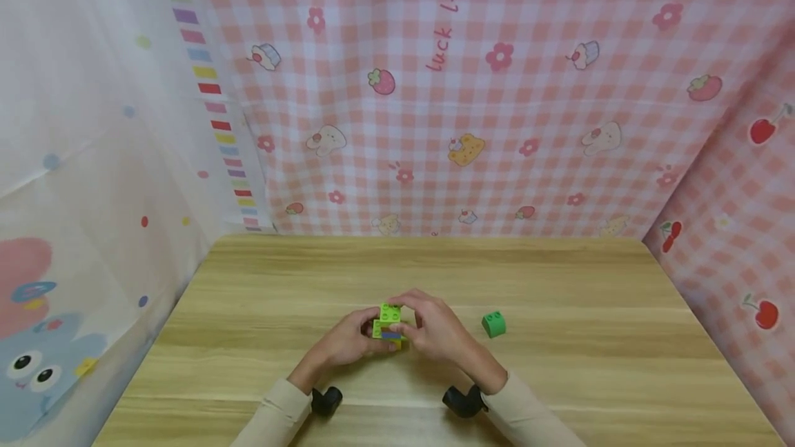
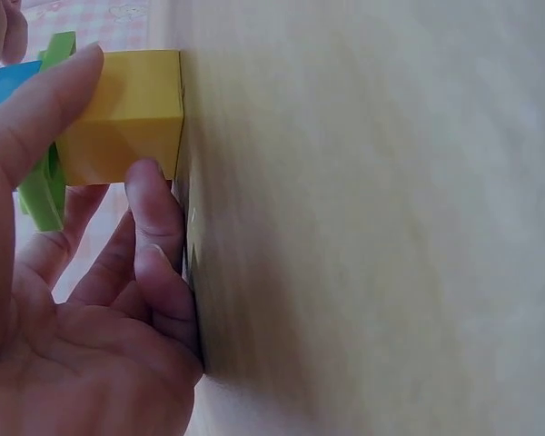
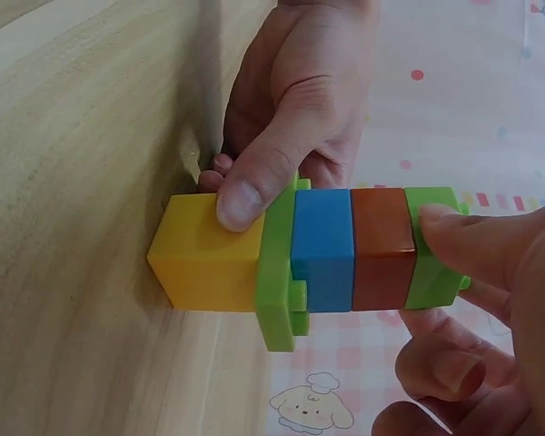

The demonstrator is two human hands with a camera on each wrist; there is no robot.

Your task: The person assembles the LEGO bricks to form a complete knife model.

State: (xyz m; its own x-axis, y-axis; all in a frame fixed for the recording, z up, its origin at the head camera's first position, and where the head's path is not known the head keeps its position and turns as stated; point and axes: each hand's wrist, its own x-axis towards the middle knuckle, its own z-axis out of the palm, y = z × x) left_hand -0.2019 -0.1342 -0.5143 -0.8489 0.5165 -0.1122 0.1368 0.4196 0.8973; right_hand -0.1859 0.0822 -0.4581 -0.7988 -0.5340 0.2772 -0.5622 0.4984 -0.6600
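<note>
A small stack of toy building bricks stands on the table between the two hands. Lowest is a yellow block [image 3: 209, 236], topped by a thin green plate [image 3: 275, 286]. Above that come a blue brick [image 3: 322, 250], a reddish-brown brick [image 3: 383, 250] and a light green brick [image 1: 390, 312] with studs on top. My left hand [image 1: 349, 340] grips the yellow block low down, thumb on one side and fingers curled on the other. From the right, my right hand [image 1: 435, 326] pinches the light green brick between thumb and fingers.
A darker green brick with a curved side [image 1: 494, 325] lies right of the right hand. The wooden table [image 1: 577, 371] meets a pink checked cloth [image 1: 428, 192] at the back. Black wrist devices [image 1: 462, 402] sit near both sleeves.
</note>
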